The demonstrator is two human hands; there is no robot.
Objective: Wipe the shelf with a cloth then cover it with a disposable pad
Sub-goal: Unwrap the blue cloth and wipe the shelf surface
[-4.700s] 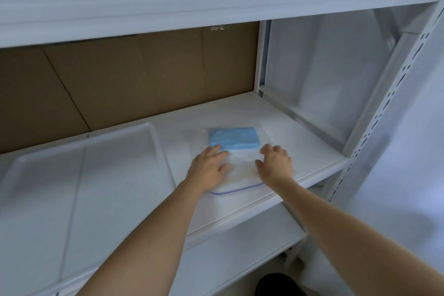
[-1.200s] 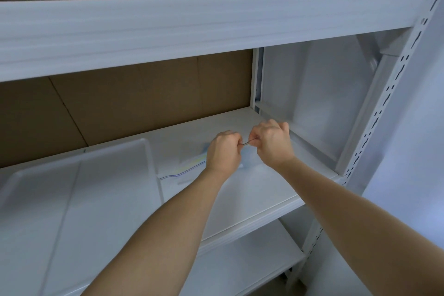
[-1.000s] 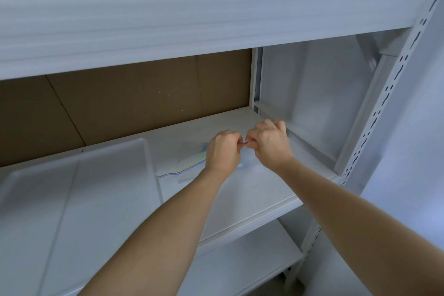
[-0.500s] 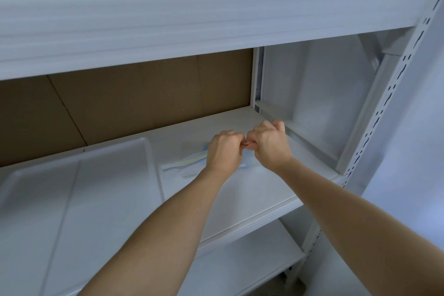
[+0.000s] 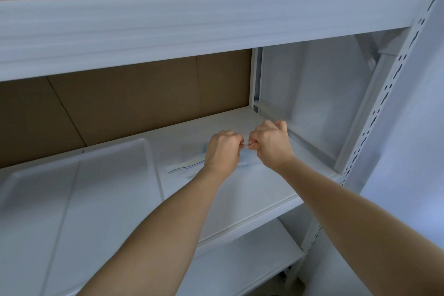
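Both fists meet over the white shelf (image 5: 252, 190); left hand (image 5: 223, 149) and right hand (image 5: 270, 145) pinch the zip edge of a clear bag (image 5: 189, 166), likely opening it; any pad inside stays hidden.

Single head-worn wide-angle view, at arm's reach from the white shelf (image 5: 252, 190). It faces forward and slightly down into the bay, toward the cardboard back panel (image 5: 144, 108). Both forearms enter from the bottom edge.
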